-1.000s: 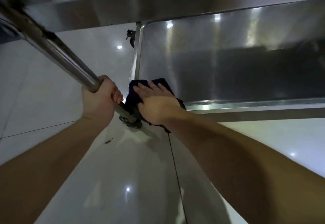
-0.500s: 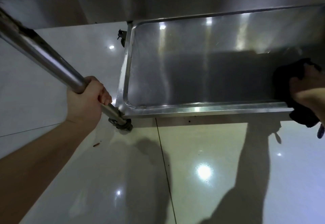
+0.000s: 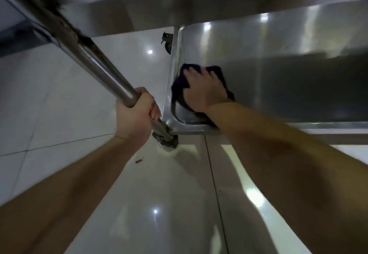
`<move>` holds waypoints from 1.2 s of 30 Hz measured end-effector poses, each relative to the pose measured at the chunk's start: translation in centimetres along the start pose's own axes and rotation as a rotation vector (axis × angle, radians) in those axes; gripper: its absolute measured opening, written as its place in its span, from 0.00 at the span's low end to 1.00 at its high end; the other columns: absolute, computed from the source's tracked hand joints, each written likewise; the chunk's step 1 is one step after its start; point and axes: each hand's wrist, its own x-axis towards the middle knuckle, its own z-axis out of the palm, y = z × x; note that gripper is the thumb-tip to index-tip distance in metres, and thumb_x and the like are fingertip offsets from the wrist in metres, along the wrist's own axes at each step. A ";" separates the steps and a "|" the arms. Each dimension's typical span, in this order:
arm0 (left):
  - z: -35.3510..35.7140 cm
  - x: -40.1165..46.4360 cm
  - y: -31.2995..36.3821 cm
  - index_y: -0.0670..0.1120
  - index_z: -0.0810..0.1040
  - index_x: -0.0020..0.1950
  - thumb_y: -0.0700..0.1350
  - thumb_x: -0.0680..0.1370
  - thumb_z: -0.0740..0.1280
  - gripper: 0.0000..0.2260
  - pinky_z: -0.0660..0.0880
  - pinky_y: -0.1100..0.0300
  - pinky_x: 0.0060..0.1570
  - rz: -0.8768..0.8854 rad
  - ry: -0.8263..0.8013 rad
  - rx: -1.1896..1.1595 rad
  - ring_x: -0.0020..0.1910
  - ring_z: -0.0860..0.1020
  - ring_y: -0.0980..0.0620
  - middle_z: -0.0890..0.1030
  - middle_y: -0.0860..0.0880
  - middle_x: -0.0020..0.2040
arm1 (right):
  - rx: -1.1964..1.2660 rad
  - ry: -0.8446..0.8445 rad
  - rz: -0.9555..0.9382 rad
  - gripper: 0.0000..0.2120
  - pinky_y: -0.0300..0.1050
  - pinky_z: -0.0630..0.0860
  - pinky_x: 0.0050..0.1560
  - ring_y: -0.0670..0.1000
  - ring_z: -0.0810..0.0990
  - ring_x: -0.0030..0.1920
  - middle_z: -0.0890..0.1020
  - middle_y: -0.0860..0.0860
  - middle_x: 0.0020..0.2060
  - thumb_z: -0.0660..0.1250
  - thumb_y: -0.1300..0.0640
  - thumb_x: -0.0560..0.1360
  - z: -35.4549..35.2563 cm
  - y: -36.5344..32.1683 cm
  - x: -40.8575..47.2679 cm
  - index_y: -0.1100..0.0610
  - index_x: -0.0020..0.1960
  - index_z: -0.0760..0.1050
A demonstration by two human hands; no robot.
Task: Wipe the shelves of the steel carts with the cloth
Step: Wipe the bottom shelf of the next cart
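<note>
cloth (image 3: 216,70) – dark purple | shelf (image 3: 288,58) – silver-grey | floor (image 3: 59,104) – white tile

Both forearms are bare from the bottom edge of the view up to the wrists. The left hand (image 3: 137,114) and right hand (image 3: 205,90) wear no gloves or rings.

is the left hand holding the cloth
No, the left hand grips the cart's steel post, while the right hand presses the dark cloth on the bottom shelf.

We are looking down at a glossy white tiled floor (image 3: 59,98) filling the lower frame, reflecting ceiling lights.
</note>
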 end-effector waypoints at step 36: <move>-0.7 -9.2 -1.9 0.43 0.76 0.43 0.49 0.77 0.72 0.11 0.72 0.58 0.39 -0.358 -0.392 1.172 0.34 0.75 0.54 0.77 0.52 0.34 | -0.053 -0.054 0.139 0.29 0.50 0.53 0.80 0.54 0.52 0.82 0.56 0.50 0.83 0.56 0.47 0.84 -8.1 26.3 -20.0 0.51 0.83 0.54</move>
